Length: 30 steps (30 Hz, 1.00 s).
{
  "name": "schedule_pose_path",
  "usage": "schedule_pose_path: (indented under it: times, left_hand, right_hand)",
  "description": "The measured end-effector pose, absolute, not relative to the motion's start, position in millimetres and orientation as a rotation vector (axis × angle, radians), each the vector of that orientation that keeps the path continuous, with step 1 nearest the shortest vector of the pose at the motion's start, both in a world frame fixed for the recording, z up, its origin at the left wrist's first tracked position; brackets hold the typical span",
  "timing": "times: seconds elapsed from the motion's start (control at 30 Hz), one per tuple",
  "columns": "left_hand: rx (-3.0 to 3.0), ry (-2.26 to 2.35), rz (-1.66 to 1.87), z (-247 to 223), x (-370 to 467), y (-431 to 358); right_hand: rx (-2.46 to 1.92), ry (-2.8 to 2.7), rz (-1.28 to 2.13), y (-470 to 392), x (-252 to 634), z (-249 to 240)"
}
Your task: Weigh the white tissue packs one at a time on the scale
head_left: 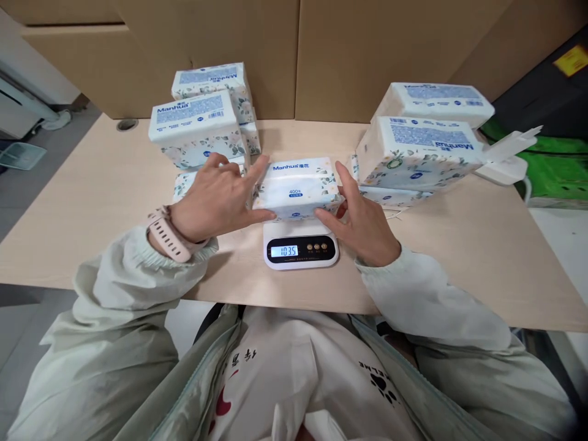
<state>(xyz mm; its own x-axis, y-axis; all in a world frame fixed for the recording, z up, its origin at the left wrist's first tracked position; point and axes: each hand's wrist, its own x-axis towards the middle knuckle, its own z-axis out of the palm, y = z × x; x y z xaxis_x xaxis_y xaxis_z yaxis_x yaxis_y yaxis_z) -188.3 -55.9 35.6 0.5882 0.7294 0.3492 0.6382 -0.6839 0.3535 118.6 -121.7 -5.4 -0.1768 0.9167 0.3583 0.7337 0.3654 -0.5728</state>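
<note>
A soft pack of tissues (296, 180), white with a floral print, lies flat on a small white digital scale (301, 260). The scale's lit display reads 103.5. My left hand (215, 199) grips the pack's left side, with the thumb at the near corner and the index finger along the far one. At the right end my right hand (361, 214) holds it too, thumb on the near edge and index finger raised by the far corner. The pack covers most of the scale's plate.
Stacked tissue packs (195, 125) stand on the left of the wooden table (105, 214). More packs (418, 150) are stacked at right, near a white device (505, 165) with a cable. Cardboard boxes (239, 37) wall off the back edge.
</note>
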Motion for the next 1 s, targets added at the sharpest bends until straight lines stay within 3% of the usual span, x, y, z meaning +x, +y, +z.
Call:
schedule_pose_path:
  times: [0.23,0.43,0.73,0.9,1.0]
  left_hand:
    - [2.570,1.136,0.500,49.3,-179.1,-15.6]
    - [2.492,1.458,0.344,48.8,-150.1,36.6]
    - [2.326,1.391,0.501,6.0,-113.7,100.2]
    - [2.368,1.320,0.656,40.8,-124.0,53.4]
    - [2.442,1.155,1.123,80.4,-153.0,-23.8]
  right_hand:
    - [-1.496,-1.917,0.318,-90.5,97.0,1.1]
    - [-1.457,-1.853,0.220,-17.9,100.4,-15.2]
    - [-1.691,-1.686,0.587,22.1,79.4,-40.8]
    - [-1.662,-1.748,0.659,0.8,76.7,-15.8]
    - [-1.435,-1.864,0.680,-34.3,80.5,6.7]
